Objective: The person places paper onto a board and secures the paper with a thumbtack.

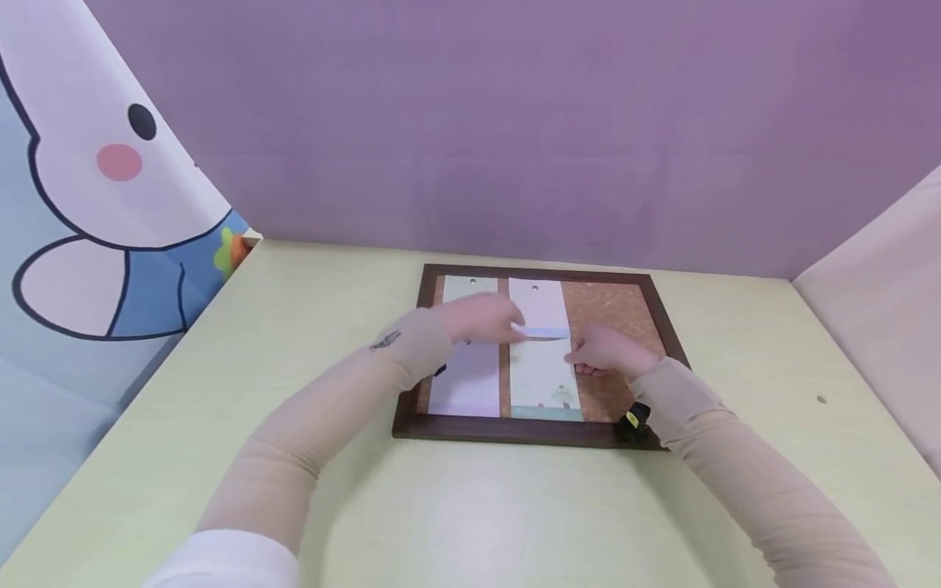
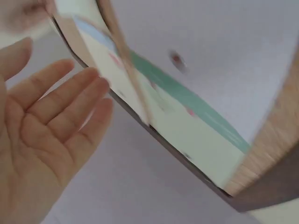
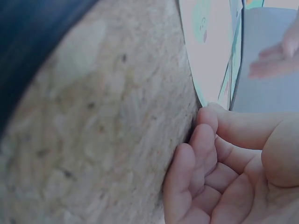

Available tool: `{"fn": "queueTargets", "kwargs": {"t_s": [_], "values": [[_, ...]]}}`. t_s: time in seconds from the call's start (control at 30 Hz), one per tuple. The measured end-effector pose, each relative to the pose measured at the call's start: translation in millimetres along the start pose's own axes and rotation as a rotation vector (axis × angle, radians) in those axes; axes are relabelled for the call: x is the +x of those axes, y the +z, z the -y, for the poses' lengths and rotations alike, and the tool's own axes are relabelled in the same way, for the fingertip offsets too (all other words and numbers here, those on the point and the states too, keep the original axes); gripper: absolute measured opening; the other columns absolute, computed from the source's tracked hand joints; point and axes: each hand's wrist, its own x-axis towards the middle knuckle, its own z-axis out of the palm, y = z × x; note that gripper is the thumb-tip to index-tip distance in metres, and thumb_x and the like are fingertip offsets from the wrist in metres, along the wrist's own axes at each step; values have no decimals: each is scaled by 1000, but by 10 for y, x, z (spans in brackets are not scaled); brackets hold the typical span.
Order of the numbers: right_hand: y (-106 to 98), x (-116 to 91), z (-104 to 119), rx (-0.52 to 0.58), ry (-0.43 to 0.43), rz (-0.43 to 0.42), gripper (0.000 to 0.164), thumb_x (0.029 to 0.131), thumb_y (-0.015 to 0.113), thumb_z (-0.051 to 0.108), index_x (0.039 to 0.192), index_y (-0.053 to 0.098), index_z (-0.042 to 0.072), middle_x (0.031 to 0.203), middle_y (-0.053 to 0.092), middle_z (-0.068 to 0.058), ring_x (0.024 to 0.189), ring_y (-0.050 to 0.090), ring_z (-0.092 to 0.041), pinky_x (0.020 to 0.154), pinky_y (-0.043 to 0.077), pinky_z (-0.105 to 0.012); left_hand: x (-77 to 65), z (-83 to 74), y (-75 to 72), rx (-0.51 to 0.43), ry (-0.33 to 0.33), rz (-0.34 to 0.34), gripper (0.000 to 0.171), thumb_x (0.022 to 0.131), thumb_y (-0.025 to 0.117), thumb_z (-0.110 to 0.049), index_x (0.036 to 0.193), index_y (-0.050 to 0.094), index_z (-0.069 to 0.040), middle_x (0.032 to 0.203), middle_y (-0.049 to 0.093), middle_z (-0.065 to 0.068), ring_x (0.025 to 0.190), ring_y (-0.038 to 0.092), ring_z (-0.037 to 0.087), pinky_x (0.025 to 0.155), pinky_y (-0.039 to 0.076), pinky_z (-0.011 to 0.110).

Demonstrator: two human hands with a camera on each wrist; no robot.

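A dark-framed cork board (image 1: pixel 610 302) lies on the table with several paper sheets on it. My right hand (image 1: pixel 606 349) is at the right edge of a pale sheet (image 1: pixel 540 371) with a green band along its bottom. In the right wrist view, the right thumb and forefinger pinch the edge of this sheet (image 3: pixel 208 51). My left hand (image 1: pixel 481 317) hovers above the sheet's upper left corner, fingers extended and apart from the paper. Nothing lies in the left palm (image 2: pixel 51 126) in the left wrist view. Above that sheet is a white sheet (image 1: pixel 539 304) with a blue lower strip.
A left column holds an upper sheet (image 1: pixel 456 287), partly behind my left arm, and a lavender sheet (image 1: pixel 470 384). Small round pins (image 1: pixel 535 287) show near the upper sheets' tops. Bare cork fills the board's right side. A purple curtain (image 1: pixel 470 122) hangs behind the pale table (image 1: pixel 470 514).
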Motion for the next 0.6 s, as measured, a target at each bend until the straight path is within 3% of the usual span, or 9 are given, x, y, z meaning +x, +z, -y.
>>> {"fn": "queueTargets", "kwargs": {"t_s": [0.13, 0.23, 0.43, 0.6], "values": [[14, 14, -8, -28, 3, -17, 24, 92, 57, 11, 69, 56, 4, 61, 54, 0, 55, 47, -10, 55, 45, -22, -128, -151, 87, 72, 59, 92, 43, 94, 59, -31, 131, 56, -9, 132, 58, 3, 112, 60, 14, 99, 44, 29], [33, 12, -4, -35, 3, -26, 24, 93, 57, 11, 69, 56, 5, 60, 53, 1, 55, 47, -10, 55, 46, -22, -210, -199, 149, 101, 95, 101, 42, 93, 61, -29, 130, 57, -10, 128, 61, 2, 102, 64, 11, 94, 48, 26], [43, 7, -9, -38, 6, -35, 24, 93, 57, 11, 69, 55, 5, 61, 53, 0, 55, 46, -11, 54, 45, -22, -346, -208, 223, 111, 220, 26, 35, 93, 62, -26, 122, 64, -7, 118, 67, 4, 95, 67, 13, 92, 49, 28], [37, 12, -39, -37, -14, -33, 26, 93, 56, 10, 67, 53, 6, 60, 52, 1, 54, 45, -10, 54, 45, -22, -415, -152, 279, 170, 277, -43, 27, 92, 62, -24, 113, 68, -8, 109, 70, 3, 94, 67, 15, 89, 51, 28]]}}
